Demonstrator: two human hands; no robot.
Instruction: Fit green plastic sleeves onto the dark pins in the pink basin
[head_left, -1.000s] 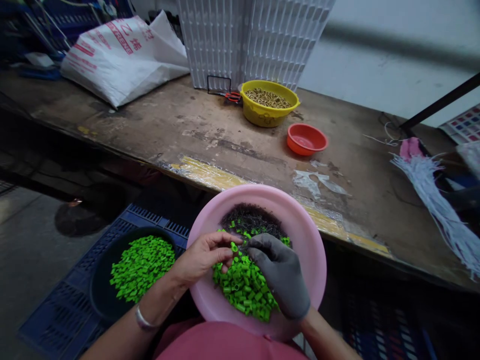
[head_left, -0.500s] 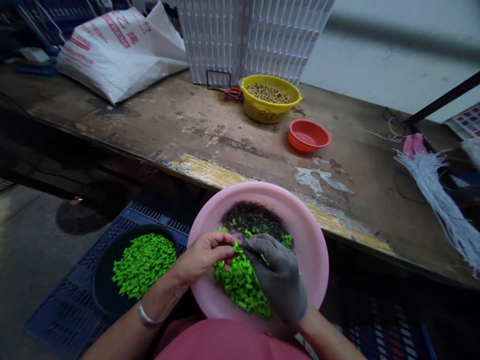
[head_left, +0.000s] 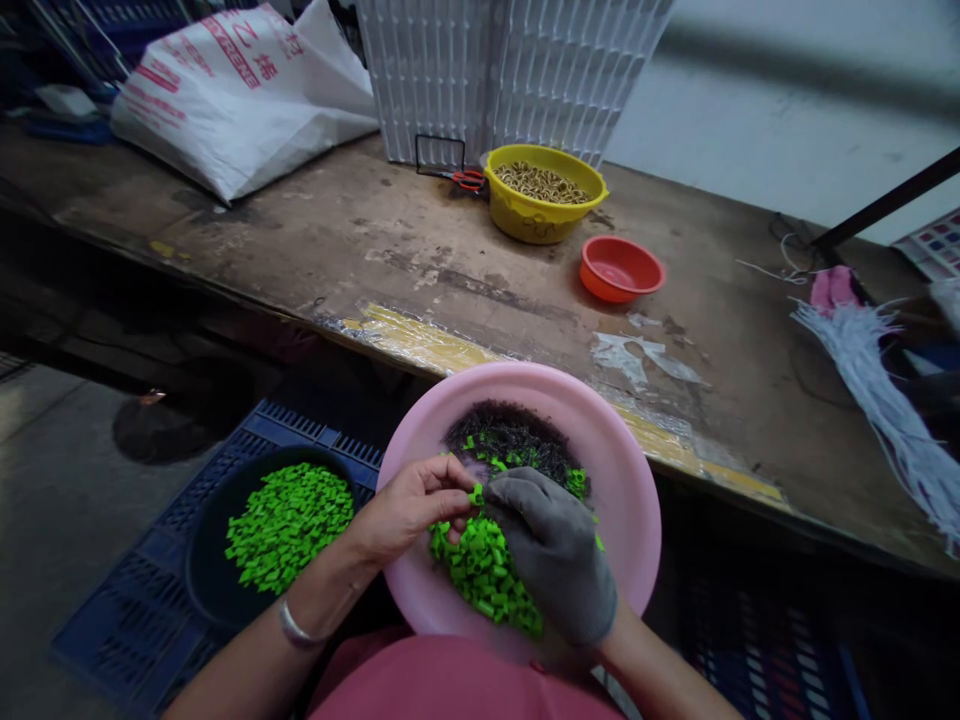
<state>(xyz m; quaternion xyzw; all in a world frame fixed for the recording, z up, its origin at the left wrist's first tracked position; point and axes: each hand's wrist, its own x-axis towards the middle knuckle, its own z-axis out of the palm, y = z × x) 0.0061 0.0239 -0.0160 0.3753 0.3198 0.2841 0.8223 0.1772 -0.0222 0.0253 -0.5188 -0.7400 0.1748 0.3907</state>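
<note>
Over a pink basin (head_left: pixel 630 500), my bare left hand (head_left: pixel 421 505) pinches a small green plastic piece (head_left: pixel 476 495) between thumb and forefinger. My right hand (head_left: pixel 556 550), in a grey glove, is closed with its fingertips right beside that piece. Whatever the gloved fingers hold is too small or hidden to make out. Below the hands lies a heap of green plastic pieces (head_left: pixel 487 580), some of them tube-shaped. Behind it, in the same basin, is a pile of thin dark bits (head_left: pixel 517 430) with a few green pieces scattered over it.
To the left, a dark tub (head_left: pixel 199 560) of green pieces stands on a blue plastic pallet (head_left: pixel 112 620). The wooden table (head_left: pixel 337 240) ahead bears a yellow bowl (head_left: pixel 536 215) of brass-coloured rings, a red bowl (head_left: pixel 619 275), red-handled scissors (head_left: pixel 469 180), a white sack (head_left: pixel 247 110) and white strings (head_left: pixel 877 370).
Both hands stay together over the basin in nearly the same pose. The green piece remains in my left fingers, and the view has shifted very slightly.
</note>
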